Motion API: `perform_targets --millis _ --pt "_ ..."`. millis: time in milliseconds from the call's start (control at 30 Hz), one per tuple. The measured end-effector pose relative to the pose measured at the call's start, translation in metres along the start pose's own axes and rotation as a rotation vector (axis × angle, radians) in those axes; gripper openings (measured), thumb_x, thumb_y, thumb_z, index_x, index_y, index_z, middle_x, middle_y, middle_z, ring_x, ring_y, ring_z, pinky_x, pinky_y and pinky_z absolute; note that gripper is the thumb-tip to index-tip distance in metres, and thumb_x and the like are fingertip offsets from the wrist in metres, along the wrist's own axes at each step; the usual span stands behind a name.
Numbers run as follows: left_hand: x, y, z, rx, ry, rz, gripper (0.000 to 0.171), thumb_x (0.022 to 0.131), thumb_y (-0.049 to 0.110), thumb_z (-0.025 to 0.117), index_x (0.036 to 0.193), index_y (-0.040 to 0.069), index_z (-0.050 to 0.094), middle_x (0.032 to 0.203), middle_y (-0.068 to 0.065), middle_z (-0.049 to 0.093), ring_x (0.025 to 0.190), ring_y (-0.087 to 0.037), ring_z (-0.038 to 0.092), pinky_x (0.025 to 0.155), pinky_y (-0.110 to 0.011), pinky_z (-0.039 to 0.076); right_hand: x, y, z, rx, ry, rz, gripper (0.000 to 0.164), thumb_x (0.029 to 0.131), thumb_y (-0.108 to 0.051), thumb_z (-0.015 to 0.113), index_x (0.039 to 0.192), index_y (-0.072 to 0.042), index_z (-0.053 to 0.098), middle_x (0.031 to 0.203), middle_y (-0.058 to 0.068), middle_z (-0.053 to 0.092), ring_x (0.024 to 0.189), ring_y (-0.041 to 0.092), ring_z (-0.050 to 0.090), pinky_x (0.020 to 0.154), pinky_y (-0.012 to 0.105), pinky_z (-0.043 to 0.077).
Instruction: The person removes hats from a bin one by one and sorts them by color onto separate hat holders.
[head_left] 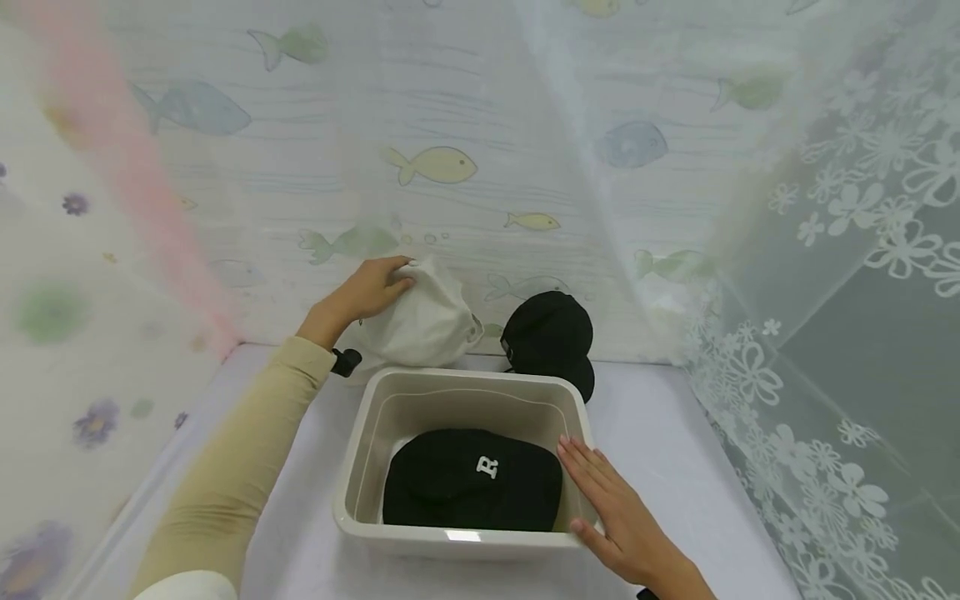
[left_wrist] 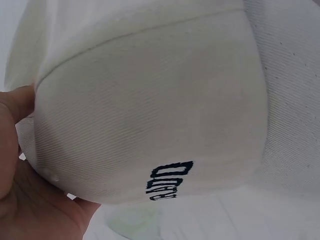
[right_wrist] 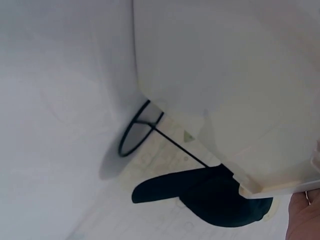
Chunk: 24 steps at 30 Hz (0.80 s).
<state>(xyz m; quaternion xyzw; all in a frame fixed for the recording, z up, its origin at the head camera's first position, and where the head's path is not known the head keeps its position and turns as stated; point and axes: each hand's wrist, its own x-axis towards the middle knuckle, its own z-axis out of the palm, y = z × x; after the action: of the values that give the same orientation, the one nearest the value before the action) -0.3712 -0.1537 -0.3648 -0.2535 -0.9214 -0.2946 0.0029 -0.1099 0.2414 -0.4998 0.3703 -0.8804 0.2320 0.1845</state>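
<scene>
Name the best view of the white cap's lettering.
Left wrist: it shows the dark lettering on the white cap up close. The head view shows the cap, held by the left hand, without readable lettering; the right wrist view shows neither.

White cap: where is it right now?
In the head view, the white cap is left of centre, just beyond the bin; the left hand holds its left side, and a black cap stands to its right.

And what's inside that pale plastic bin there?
Inside the bin is a black cap with a white letter R. The bin's near side hides the cap's lower edge, and anything beneath it is covered, so I can't tell.
</scene>
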Motion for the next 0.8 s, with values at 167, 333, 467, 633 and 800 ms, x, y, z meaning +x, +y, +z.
perform_targets --millis 167,333,467,633,800 --pt "0.002 -0.011 0.004 -0.051 -0.014 0.001 0.054 0.107 0.021 0.052 0.153 -0.004 0.039 0.155 -0.026 0.042 0.146 -0.043 0.035 0.122 -0.055 0.028 -0.001 -0.001 0.000 0.001 -0.004 0.005 0.067 0.107 -0.044 0.044 0.157 -0.001 0.035 0.164 0.013 0.033 0.152 0.031 0.029 0.128 0.027 0.006" --pt "0.003 -0.020 0.007 -0.091 -0.037 -0.027 0.060 0.106 0.027 0.053 0.156 -0.003 0.035 0.159 -0.026 0.037 0.149 -0.044 0.030 0.122 -0.058 0.025 -0.002 -0.002 -0.001 -0.002 -0.008 0.009 0.067 0.106 -0.042 0.046 0.157 0.000 0.035 0.164 0.013 0.033 0.153 0.030 0.028 0.128 0.027 0.006" --pt "0.003 -0.025 0.010 -0.081 -0.011 -0.013 0.062 0.105 0.030 0.058 0.155 0.000 0.037 0.158 -0.025 0.038 0.148 -0.044 0.031 0.122 -0.058 0.027 -0.002 -0.002 -0.003 -0.007 -0.017 0.012 0.066 0.105 -0.040 0.050 0.156 0.000 0.036 0.164 0.012 0.034 0.153 0.031 0.028 0.128 0.027 0.006" --pt "-0.002 -0.027 0.011 -0.076 0.106 0.047 0.060 0.100 0.027 0.068 0.151 0.002 0.047 0.153 -0.022 0.047 0.145 -0.043 0.039 0.120 -0.056 0.032 -0.001 -0.002 -0.004 -0.014 -0.032 0.021 0.066 0.102 -0.035 0.055 0.156 0.000 0.037 0.164 0.011 0.034 0.152 0.032 0.030 0.128 0.027 0.007" --pt "-0.011 -0.029 0.014 -0.128 0.193 0.082 0.059 0.097 0.024 0.073 0.148 0.004 0.052 0.152 -0.018 0.051 0.144 -0.037 0.042 0.120 -0.051 0.033 0.000 -0.003 -0.005 -0.027 -0.045 0.026 0.068 0.101 -0.034 0.057 0.158 -0.004 0.035 0.164 0.011 0.035 0.152 0.032 0.030 0.128 0.027 0.007"
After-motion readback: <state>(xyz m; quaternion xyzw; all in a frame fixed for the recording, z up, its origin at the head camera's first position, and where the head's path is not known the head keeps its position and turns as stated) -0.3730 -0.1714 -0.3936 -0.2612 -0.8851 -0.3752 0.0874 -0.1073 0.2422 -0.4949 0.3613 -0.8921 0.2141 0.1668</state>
